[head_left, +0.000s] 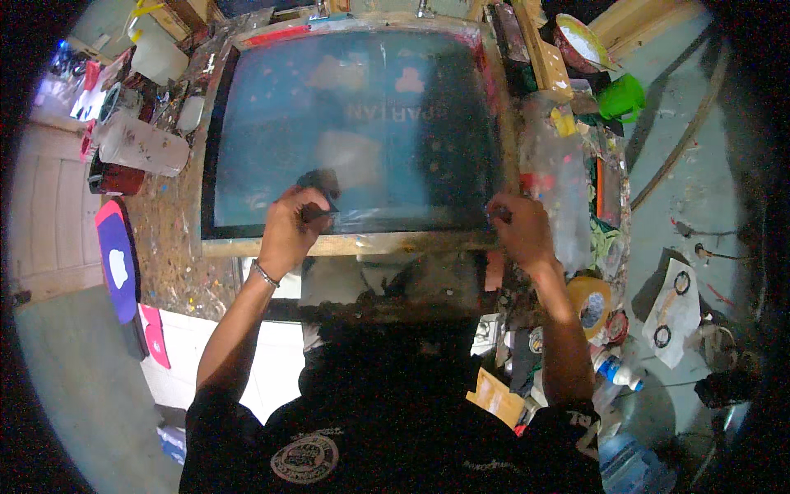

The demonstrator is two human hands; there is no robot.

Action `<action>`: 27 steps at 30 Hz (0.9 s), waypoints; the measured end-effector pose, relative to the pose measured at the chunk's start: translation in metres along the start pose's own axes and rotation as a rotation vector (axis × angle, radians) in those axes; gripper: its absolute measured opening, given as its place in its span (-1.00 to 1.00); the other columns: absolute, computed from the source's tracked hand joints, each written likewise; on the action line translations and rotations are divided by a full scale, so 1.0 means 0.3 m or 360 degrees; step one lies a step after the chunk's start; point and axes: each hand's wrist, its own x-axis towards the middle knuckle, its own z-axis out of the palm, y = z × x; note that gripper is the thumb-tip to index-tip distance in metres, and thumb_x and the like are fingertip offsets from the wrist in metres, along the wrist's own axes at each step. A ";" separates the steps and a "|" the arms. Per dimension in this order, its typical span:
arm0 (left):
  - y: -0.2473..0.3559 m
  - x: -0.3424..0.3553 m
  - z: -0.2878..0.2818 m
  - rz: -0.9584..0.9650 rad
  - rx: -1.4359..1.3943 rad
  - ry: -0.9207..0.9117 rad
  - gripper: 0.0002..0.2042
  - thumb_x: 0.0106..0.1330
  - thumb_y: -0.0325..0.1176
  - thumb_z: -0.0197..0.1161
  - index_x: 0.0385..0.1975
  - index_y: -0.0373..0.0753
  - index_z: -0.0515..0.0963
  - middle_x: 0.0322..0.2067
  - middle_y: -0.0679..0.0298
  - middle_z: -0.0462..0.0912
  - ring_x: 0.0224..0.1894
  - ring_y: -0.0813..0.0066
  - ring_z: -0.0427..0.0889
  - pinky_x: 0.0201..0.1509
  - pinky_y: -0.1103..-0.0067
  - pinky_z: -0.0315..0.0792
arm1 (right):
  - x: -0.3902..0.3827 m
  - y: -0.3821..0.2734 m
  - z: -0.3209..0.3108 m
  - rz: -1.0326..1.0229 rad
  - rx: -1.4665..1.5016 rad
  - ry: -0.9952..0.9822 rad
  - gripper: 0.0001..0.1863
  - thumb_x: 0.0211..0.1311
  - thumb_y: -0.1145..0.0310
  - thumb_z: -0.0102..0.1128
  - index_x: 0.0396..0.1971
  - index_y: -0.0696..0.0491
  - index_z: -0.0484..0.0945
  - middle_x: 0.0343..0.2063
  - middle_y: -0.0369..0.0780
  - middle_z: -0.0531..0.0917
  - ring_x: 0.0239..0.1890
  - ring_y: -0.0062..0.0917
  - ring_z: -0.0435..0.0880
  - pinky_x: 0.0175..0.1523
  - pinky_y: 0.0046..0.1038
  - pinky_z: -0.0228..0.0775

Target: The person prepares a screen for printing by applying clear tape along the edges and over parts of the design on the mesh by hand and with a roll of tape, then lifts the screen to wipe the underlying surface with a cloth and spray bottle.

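Note:
A wooden-framed printing screen [354, 243] with a blue, hazy mesh lies before me, and pale shapes and faint lettering show in the mesh. My left hand [292, 226] is over the near edge of the frame, left of its middle, its fingers curled together. Something dark shows between those fingers, but I cannot make out whether it is a thing or shadow. At the near right corner my right hand [522, 230] is also closed, with a dark patch by its fingertips that I cannot name. A bracelet [265, 274] circles my left wrist.
Left of the screen, a translucent plastic container [144, 146] and a white bottle [158, 56] stand on the paint-stained bench [169, 247]. To the right are a green cup [621, 99], a tape roll [588, 305] and a bowl [580, 43]. A large blue bottle [634, 465] is low at right.

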 end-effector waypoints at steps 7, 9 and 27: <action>-0.045 0.021 0.015 0.0193 0.0080 -0.0233 -0.78 -0.03 -0.67 0.27 -0.45 -0.17 0.68 -0.44 0.08 0.58 -0.34 0.15 0.61 -0.25 0.43 0.49 | 0.034 0.044 0.028 -0.0274 -0.0630 -0.0247 -0.76 -0.05 0.47 0.19 -0.32 -0.02 0.72 -0.36 -0.08 0.68 -0.21 -0.15 0.66 -0.03 -0.19 0.47; -0.048 0.021 0.013 0.0256 0.0270 -0.0341 -0.77 0.01 -0.64 0.24 -0.41 -0.13 0.71 -0.39 0.06 0.61 -0.27 0.10 0.60 -0.16 0.37 0.47 | 0.046 0.032 0.030 -0.0284 -0.0649 -0.0300 -0.75 -0.06 0.48 0.19 -0.33 -0.02 0.72 -0.36 -0.08 0.68 -0.22 -0.16 0.66 -0.05 -0.19 0.48; 0.227 0.150 0.069 0.0517 0.0564 -0.0917 -0.83 0.11 -0.47 0.16 -0.31 -0.20 0.62 -0.33 0.03 0.61 -0.14 0.03 0.55 -0.04 0.23 0.44 | 0.031 -0.152 -0.043 -0.0623 -0.0908 -0.0116 -0.91 -0.02 0.49 0.15 -0.49 0.10 0.61 -0.50 -0.05 0.61 -0.31 -0.14 0.64 -0.19 -0.16 0.46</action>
